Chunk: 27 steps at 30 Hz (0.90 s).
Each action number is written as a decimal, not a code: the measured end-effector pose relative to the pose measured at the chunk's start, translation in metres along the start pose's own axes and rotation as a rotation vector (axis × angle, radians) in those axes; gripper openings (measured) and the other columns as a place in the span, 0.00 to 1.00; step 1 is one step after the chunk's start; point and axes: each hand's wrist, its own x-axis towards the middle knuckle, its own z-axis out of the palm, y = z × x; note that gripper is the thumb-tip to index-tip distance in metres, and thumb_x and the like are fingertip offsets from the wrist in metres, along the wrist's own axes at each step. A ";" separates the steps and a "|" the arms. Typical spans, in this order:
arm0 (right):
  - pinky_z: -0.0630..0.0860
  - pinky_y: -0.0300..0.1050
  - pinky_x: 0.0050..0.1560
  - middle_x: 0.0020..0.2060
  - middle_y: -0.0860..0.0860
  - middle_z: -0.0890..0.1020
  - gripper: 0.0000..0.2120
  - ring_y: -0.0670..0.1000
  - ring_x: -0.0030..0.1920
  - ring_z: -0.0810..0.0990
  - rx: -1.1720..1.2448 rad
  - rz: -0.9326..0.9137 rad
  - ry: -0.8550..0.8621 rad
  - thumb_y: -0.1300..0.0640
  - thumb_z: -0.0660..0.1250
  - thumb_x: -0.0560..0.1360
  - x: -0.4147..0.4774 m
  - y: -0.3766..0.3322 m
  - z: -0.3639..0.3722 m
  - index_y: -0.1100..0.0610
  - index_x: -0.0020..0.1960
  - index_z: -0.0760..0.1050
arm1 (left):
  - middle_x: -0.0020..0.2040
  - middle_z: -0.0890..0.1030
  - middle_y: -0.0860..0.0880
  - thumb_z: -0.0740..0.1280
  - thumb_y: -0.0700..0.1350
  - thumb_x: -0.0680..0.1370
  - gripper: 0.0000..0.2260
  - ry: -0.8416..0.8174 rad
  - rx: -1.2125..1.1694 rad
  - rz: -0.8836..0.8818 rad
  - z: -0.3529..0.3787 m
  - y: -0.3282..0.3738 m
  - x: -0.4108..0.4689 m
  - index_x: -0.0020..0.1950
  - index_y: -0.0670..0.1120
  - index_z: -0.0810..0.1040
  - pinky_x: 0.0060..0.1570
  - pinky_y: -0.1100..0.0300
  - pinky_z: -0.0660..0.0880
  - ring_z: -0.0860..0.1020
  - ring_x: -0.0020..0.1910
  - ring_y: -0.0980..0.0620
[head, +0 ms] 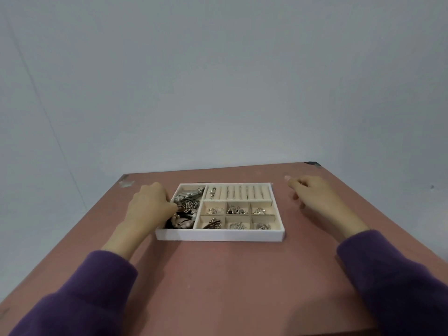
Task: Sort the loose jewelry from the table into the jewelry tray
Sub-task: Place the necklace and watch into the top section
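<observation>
A white jewelry tray (219, 235) with beige lining sits mid-table. Its long left compartment holds a watch and a heap of chains (186, 207). The back row is ring slots (238, 192) with one piece at the left. Several small squares each hold silver pieces (236, 210). My left hand (150, 204) grips the tray's left wall, fingers curled outside it and thumb inside touching the chains. My right hand (306, 190) hovers to the right of the tray, fingers loosely curled, with nothing visible in it. I see no loose jewelry on the table.
The reddish-brown table (218, 275) ends just behind the tray, with worn corners at the back left (126, 181) and back right (312, 164). A plain grey wall stands beyond. Purple sleeves cover both forearms.
</observation>
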 end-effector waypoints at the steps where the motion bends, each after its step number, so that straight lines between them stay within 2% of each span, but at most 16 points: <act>1: 0.69 0.42 0.33 0.35 0.57 0.79 0.22 0.51 0.30 0.73 0.005 0.027 -0.036 0.45 0.59 0.78 -0.002 -0.002 0.001 0.64 0.41 0.76 | 0.33 0.81 0.42 0.67 0.42 0.69 0.07 -0.013 -0.030 -0.009 0.000 -0.001 -0.003 0.38 0.41 0.83 0.31 0.60 0.70 0.79 0.36 0.42; 4: 0.65 0.39 0.27 0.30 0.56 0.76 0.20 0.48 0.24 0.68 0.007 0.081 -0.111 0.49 0.59 0.78 -0.005 -0.003 0.004 0.66 0.42 0.76 | 0.33 0.82 0.39 0.65 0.41 0.67 0.08 -0.068 -0.176 -0.056 0.002 -0.001 -0.008 0.38 0.38 0.82 0.32 0.59 0.75 0.78 0.31 0.45; 6: 0.64 0.37 0.25 0.28 0.54 0.74 0.19 0.48 0.24 0.68 0.029 0.076 -0.142 0.53 0.60 0.78 -0.005 -0.003 0.005 0.69 0.41 0.76 | 0.32 0.80 0.40 0.63 0.45 0.66 0.13 -0.078 -0.279 -0.084 0.005 0.001 -0.010 0.38 0.36 0.81 0.34 0.56 0.76 0.74 0.29 0.47; 9: 0.71 0.43 0.37 0.34 0.54 0.81 0.14 0.53 0.34 0.75 -0.017 0.010 -0.156 0.58 0.60 0.76 -0.006 -0.004 0.009 0.65 0.39 0.79 | 0.33 0.77 0.41 0.62 0.48 0.73 0.17 -0.040 -0.417 -0.126 0.011 0.006 -0.010 0.40 0.33 0.79 0.33 0.58 0.69 0.72 0.32 0.46; 11: 0.75 0.48 0.48 0.42 0.57 0.85 0.11 0.57 0.45 0.81 -0.067 -0.015 -0.142 0.61 0.61 0.74 -0.007 -0.006 0.010 0.60 0.44 0.83 | 0.33 0.76 0.41 0.60 0.44 0.76 0.16 -0.001 -0.439 -0.146 0.015 0.008 -0.011 0.39 0.32 0.78 0.30 0.59 0.65 0.71 0.34 0.45; 13: 0.76 0.49 0.52 0.44 0.58 0.84 0.11 0.56 0.49 0.81 -0.084 -0.014 -0.127 0.62 0.61 0.73 -0.007 -0.008 0.011 0.58 0.44 0.83 | 0.31 0.74 0.42 0.60 0.41 0.76 0.13 0.016 -0.417 -0.139 0.018 0.006 -0.011 0.38 0.33 0.77 0.29 0.58 0.62 0.69 0.34 0.45; 16: 0.75 0.46 0.43 0.39 0.55 0.84 0.08 0.54 0.41 0.81 -0.090 0.017 -0.111 0.63 0.63 0.71 -0.005 -0.008 0.009 0.57 0.39 0.81 | 0.32 0.74 0.41 0.61 0.40 0.74 0.12 0.018 -0.395 -0.124 0.020 0.004 -0.012 0.39 0.33 0.78 0.29 0.59 0.62 0.68 0.34 0.46; 20: 0.66 0.43 0.27 0.30 0.55 0.79 0.01 0.51 0.24 0.72 0.018 0.101 -0.164 0.63 0.64 0.67 -0.008 -0.007 0.002 0.61 0.38 0.73 | 0.29 0.75 0.44 0.63 0.43 0.73 0.12 0.043 -0.381 -0.100 0.017 0.005 -0.018 0.38 0.35 0.79 0.26 0.62 0.65 0.71 0.28 0.48; 23: 0.62 0.40 0.22 0.30 0.55 0.78 0.01 0.50 0.22 0.70 -0.006 0.126 -0.223 0.63 0.63 0.68 -0.010 -0.008 -0.003 0.59 0.38 0.71 | 0.28 0.77 0.46 0.65 0.46 0.73 0.11 0.044 -0.434 -0.099 0.016 0.006 -0.023 0.35 0.39 0.78 0.24 0.62 0.71 0.75 0.25 0.50; 27: 0.62 0.39 0.21 0.31 0.57 0.75 0.03 0.51 0.22 0.70 -0.014 0.152 -0.275 0.64 0.63 0.68 -0.011 -0.010 -0.006 0.59 0.38 0.69 | 0.30 0.77 0.44 0.66 0.45 0.72 0.10 0.046 -0.426 -0.085 0.015 0.007 -0.025 0.38 0.37 0.77 0.19 0.67 0.68 0.75 0.26 0.50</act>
